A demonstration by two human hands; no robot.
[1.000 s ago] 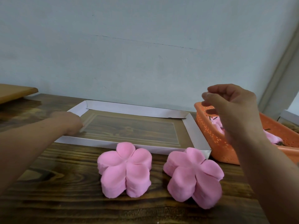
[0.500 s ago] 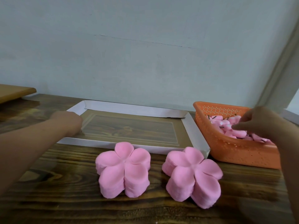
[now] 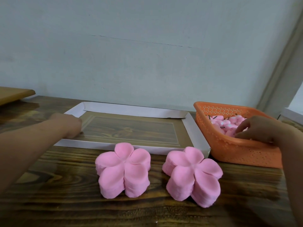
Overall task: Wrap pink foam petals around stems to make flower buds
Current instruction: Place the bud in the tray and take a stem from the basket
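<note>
Two stacks of pink flower-shaped foam petals stand on the wooden table, the left stack (image 3: 123, 169) and the right stack (image 3: 191, 175). An orange perforated basket (image 3: 242, 151) at the right holds several pink buds (image 3: 229, 123) with short dark stems. My right hand (image 3: 257, 128) reaches into the basket from the right, its fingertips down among the buds; whether they pinch one is hidden. My left hand (image 3: 68, 123) rests on the left rim of a flat white-edged paper tray (image 3: 124, 110), knuckles up, holding nothing that I can see.
The paper tray's floor shows a wood-grain print and lies behind the two stacks. A light wooden board (image 3: 14, 94) juts in at the far left. A pale wall rises right behind the table, with a white frame at the right.
My right hand came down from above the basket and went into it, now touching the buds. My left hand stayed on the tray's rim. The stacks have not moved.
</note>
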